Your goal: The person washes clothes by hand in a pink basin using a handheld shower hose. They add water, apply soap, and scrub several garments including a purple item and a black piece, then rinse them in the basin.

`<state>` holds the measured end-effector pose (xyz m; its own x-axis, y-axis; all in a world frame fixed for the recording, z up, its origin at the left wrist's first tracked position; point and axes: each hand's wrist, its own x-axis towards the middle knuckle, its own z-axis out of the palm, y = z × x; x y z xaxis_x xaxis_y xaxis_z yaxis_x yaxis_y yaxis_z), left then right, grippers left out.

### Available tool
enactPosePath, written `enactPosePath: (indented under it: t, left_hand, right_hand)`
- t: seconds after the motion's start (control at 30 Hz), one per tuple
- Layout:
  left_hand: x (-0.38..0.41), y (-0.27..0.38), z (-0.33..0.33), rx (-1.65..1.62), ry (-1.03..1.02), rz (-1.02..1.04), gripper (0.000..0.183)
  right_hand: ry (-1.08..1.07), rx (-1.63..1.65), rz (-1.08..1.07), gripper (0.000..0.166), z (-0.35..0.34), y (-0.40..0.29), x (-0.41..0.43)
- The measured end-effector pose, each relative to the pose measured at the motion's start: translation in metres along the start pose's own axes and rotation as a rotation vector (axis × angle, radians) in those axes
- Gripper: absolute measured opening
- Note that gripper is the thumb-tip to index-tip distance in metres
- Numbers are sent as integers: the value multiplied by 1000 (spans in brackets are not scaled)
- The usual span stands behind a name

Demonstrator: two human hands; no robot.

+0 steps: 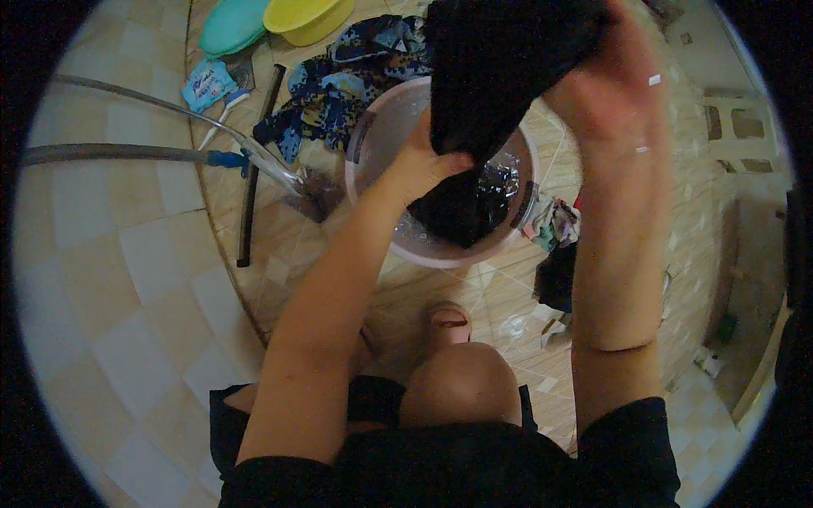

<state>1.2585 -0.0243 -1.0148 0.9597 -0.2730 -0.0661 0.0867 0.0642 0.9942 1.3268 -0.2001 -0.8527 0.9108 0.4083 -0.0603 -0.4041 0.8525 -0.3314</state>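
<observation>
A black cloth, probably a garment, is lifted over a pale pinkish basin. My left hand grips its lower part, the thumb lying across the front. Higher up and to the right, my right hand holds the upper part; it is blurred, and its fingers are partly hidden behind the fabric. Below my left hand, wet black fabric lies in the basin with water glinting around it. Whether this is one piece with the lifted cloth, I cannot tell.
Beyond the basin lies a blue camouflage garment, near a yellow basin and a teal one. Left are a dark bar, a hose, a blue packet and a brush. Patterned cloth lies right.
</observation>
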Motion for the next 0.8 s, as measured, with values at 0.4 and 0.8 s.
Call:
enactPosePath:
  t: [0.4, 0.8]
  left_hand:
    - [12, 31, -21, -621, 373, -253, 52]
    - [-43, -45, -22, 1101, -64, -266, 90]
  right_hand:
    - [129, -395, -281, 34, -44, -53, -66]
    - [704, -2068, 37, 51, -210, 112, -98]
